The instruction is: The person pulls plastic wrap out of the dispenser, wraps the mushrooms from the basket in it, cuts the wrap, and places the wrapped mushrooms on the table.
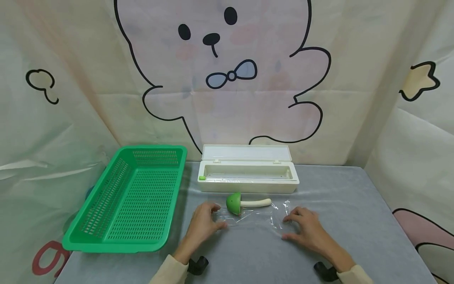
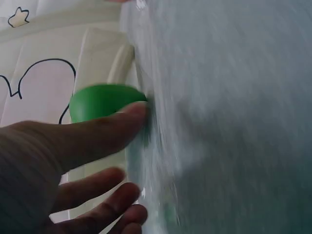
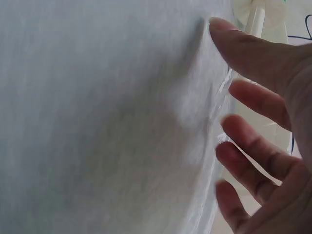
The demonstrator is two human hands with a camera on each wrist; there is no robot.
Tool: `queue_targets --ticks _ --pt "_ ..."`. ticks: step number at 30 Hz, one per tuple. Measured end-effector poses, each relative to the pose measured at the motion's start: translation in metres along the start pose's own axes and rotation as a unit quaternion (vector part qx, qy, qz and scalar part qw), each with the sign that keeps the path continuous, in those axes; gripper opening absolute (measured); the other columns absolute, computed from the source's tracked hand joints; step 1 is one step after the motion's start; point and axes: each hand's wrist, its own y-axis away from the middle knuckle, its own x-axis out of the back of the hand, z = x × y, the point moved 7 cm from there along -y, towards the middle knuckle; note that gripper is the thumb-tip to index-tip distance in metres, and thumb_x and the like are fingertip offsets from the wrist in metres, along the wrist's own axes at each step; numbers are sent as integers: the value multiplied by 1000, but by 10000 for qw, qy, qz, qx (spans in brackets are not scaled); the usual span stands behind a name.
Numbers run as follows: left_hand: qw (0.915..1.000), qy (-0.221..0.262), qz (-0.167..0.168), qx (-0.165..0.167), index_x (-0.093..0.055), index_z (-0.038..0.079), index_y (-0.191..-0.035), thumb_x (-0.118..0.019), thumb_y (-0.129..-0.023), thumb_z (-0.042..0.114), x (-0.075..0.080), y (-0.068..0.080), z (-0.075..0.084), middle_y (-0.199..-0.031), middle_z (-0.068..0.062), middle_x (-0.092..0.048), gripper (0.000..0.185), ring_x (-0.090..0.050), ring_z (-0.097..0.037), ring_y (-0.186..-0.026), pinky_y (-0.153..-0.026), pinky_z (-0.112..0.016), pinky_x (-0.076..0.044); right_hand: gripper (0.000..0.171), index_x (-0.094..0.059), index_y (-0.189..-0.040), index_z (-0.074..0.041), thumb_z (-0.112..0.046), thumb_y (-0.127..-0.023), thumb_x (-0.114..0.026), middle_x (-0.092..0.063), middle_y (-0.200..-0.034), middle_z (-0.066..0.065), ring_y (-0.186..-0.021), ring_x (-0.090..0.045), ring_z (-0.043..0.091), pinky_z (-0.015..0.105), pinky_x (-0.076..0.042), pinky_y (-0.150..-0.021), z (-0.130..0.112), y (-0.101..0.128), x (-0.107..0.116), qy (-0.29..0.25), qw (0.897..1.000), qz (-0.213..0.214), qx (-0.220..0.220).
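Pressing down on a sheet of clear plastic wrap with both hands, I have it spread flat on the grey bench, just in front of the white wrap dispenser box, whose lid stands open. My left hand lies on the sheet's left edge and my right hand on its right edge, so the film stays stretched between them rather than curling back on itself. A toy mushroom with a green cap and a pale stem lies on its side at the far edge of the sheet, cap toward my left hand; it probably rests on the film, though the film is too clear to be sure.

Both palms face down, forearms coming in low from the near edge of the bench. My left fingers are straight and slightly spread, the longest tip reaching right beside the green cap. My right fingers are also spread and relaxed, resting on the crinkled right border of the wrap, pinching nothing. A green perforated basket sits well to my left, apart from the sheet.
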Motion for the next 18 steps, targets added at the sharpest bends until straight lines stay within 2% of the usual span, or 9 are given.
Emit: queue_targets --ticks 2,5,9,11,13,16,18 --pt "9981 -541 -145 -274 -75 0 -98 -97 -62 13 3 4 -3 -91 -7 -66 44 -60 -25 -86 -75 -41 -51 37 -75 -90 -22 -29 -61 -97 -56 -91 -11 -85 -52 13 41 -41 -73 2 0 -2 -27 9997 -237 -1" --pt "9910 -1155 -194 -642 -77 5 -89 -95 -63 10 6 9 -7 -85 -2 -62 32 -57 -22 -81 -71 -38 -48 28 -76 -89 -22 -21 -69 -94 -55 -91 -12 -85 -51 11 38 -45 -72 7 2 -4 -82 9985 -540 -81" --pt "9844 -1408 -27 -1057 -77 10 -77 -91 -70 6 8 13 -8 -81 1 -62 16 -58 -21 -77 -69 -39 -50 21 -75 -85 -22 -9 -76 -89 -54 -90 -14 -83 -51 9 34 -47 -70 9 2 -5 -120 9983 -569 -73" --pt "9841 -1365 59 -1131 -75 10 -75 -88 -74 5 8 13 -10 -80 2 -63 14 -59 -21 -76 -70 -39 -50 21 -73 -84 -20 -6 -77 -87 -57 -89 -14 -82 -52 8 34 -48 -69 8 1 -3 -149 9991 -390 45" --pt "9879 -1140 131 -1046 -74 10 -76 -85 -79 4 9 14 -13 -80 2 -64 13 -60 -20 -78 -71 -39 -51 17 -72 -84 -18 -5 -80 -84 -59 -88 -14 -81 -54 6 32 -49 -68 8 0 -1 -260 9994 -188 90" --pt "9949 -513 238 -839 -71 10 -84 -79 -87 5 12 13 -17 -86 0 -67 9 -64 -21 -85 -76 -41 -53 18 -70 -86 -14 -1 -83 -81 -62 -88 -12 -80 -57 4 29 -51 -66 7 -1 5 -619 9980 145 53" --pt "9967 -40 334 -744 -70 9 -90 -76 -91 5 14 12 -19 -90 -2 -69 7 -66 -23 -91 -80 -43 -55 21 -68 -90 -12 4 -83 -80 -63 -90 -10 -80 -58 3 27 -52 -64 8 -2 9 -905 9954 317 -28"
